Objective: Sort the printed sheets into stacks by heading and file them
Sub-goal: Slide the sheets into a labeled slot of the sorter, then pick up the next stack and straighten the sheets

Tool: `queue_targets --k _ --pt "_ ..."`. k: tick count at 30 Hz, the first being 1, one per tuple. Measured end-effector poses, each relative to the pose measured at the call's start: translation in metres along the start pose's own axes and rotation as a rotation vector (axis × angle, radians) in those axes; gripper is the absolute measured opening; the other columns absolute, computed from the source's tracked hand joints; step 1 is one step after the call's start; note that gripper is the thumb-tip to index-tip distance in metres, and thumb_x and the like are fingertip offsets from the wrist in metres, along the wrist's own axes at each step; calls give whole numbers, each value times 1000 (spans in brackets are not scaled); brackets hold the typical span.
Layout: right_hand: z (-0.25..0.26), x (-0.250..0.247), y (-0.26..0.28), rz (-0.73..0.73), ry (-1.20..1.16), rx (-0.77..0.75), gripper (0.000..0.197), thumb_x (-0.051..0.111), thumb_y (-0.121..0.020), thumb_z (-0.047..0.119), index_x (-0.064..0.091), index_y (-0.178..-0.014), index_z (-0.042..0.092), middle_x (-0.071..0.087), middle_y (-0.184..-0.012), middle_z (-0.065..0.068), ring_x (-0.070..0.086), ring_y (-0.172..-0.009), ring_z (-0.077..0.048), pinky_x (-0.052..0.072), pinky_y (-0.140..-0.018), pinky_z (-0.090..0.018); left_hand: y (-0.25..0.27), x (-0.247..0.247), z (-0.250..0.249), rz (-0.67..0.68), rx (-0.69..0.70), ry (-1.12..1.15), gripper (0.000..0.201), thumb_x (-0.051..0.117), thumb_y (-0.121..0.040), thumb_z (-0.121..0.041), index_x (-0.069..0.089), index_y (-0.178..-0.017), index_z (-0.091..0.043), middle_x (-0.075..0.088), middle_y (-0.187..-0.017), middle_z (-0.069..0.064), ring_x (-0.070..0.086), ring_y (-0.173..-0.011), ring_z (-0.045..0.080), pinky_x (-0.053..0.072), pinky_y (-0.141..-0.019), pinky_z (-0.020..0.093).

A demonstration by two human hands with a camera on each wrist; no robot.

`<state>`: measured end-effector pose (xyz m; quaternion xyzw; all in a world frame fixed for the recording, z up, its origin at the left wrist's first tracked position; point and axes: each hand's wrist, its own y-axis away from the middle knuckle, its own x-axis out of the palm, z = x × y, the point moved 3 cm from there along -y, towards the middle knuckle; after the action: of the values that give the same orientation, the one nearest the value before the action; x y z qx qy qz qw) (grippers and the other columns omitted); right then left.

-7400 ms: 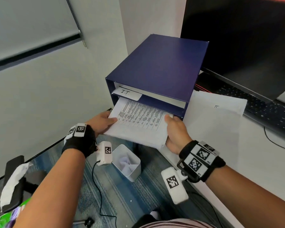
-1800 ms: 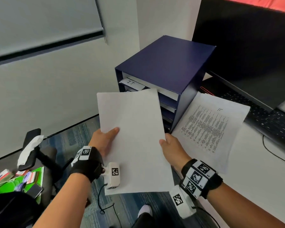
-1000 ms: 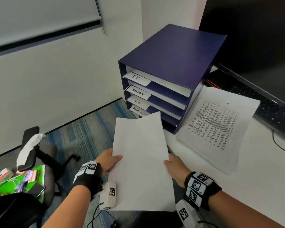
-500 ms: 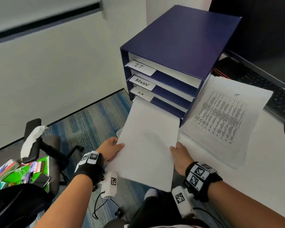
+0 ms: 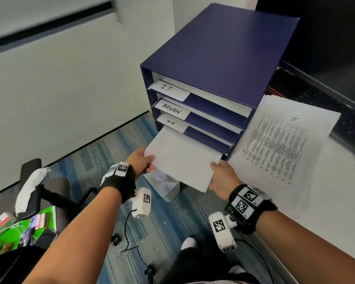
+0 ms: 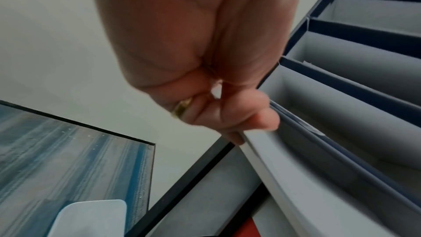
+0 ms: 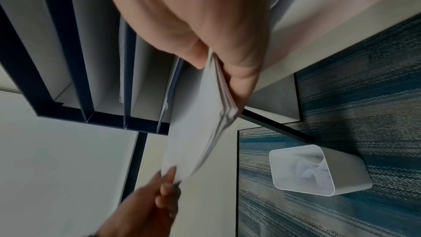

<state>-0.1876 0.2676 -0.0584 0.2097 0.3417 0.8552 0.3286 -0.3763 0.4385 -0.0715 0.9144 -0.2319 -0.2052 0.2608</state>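
At bottom slot of blue sorter (image 5: 223, 50), both hands pinch blank stack (image 5: 182, 160): left hand (image 5: 140, 162), right hand (image 5: 221, 177); sheets may buckle or catch the slot lip if pushed skewed.

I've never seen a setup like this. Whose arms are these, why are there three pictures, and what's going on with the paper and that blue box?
There is no machine here: a person wears three cameras, one on the head and one on each wrist. The big picture is the head view, looking down at both arms; the checkered tags and white blocks are part of the wrist gear. The other two pictures look along each hand from very close.

The left hand and right hand each grip one side of a stack of blank-looking sheets, whose far end sits in the bottom slot of the blue file box. The slots above are labelled I.T., ADMIN and something like H.R.

Beside the box, on the white desk, lies a printed stack. A small white bin stands on the floor.
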Motion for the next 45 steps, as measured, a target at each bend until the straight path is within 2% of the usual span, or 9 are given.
queue_targets --k 5,11,15,19,27,32,38,41,45 --pt "7 -1 1 60 -48 15 15 36 -100 1 42 -90 10 56 -100 -17 65 -73 -30 58 -55 -31 -38 30 -42 -53 21 176 35 43 -98 -7 39 -132 -4 66 -82 14 64 -49 13 53 -44 18" --pt "16 -13 0 42 -151 -44 28 45 -97 -3 46 -125 -5 58 -121 -27 63 -100 -34 50 -89 -40 -58 55 -58 -48 -14 460 29 45 -98 -7 41 -125 2 72 -67 12 72 -65 17 58 -64 19" --pt "20 -27 4 17 -85 -87 34 50 -94 -3 49 -126 -14 54 -122 -38 57 -113 -47 48 -99 -48 -58 71 -63 60 70 312 19 38 -97 4 56 -96 -1 71 -67 5 66 -63 14 55 -54 15" --pt "25 -41 8 16 -107 -127 20 53 -92 -4 63 -109 -5 68 -97 -20 70 -86 -28 59 -78 -32 -55 81 -64 143 70 158 20 41 -96 2 56 -87 -6 63 -82 7 65 -62 6 48 -49 11" --pt "42 -79 20 -112 -79 -206 19 50 -93 -4 65 -87 6 66 -81 -14 68 -67 -22 60 -60 -27 -55 80 -33 -190 233 -387 14 55 -89 -20 59 -100 -14 67 -85 15 66 -79 37 55 -78 44" --pt "38 -132 18 -367 201 -264 19 54 -91 7 70 -89 16 63 -83 3 58 -71 -10 46 -60 -17 -10 120 -25 -32 300 -442 24 50 -89 -8 60 -73 -22 68 -82 11 63 -73 32 53 -74 39" --pt "25 -175 3 -332 899 -23 11 42 -79 29 45 -72 22 51 -95 -5 49 -95 -20 42 -89 -40 40 181 -29 317 230 -342 23 56 -93 -28 64 -76 -15 63 -72 4 56 -67 18 49 -66 28" --pt "19 -180 4 -216 1188 17 35 41 -85 32 54 -111 14 45 -130 -9 40 -128 -28 33 -105 -52 62 211 -31 450 161 -304 39 60 -87 -45 62 -93 -6 65 -80 5 58 -71 17 51 -69 31" --pt "15 -188 8 -114 1327 -54 51 39 -87 32 42 -134 12 29 -150 -9 25 -138 -31 31 -108 -54 73 241 -40 246 199 -349 33 60 -90 -28 53 -107 -1 67 -91 14 64 -78 27 52 -72 36"
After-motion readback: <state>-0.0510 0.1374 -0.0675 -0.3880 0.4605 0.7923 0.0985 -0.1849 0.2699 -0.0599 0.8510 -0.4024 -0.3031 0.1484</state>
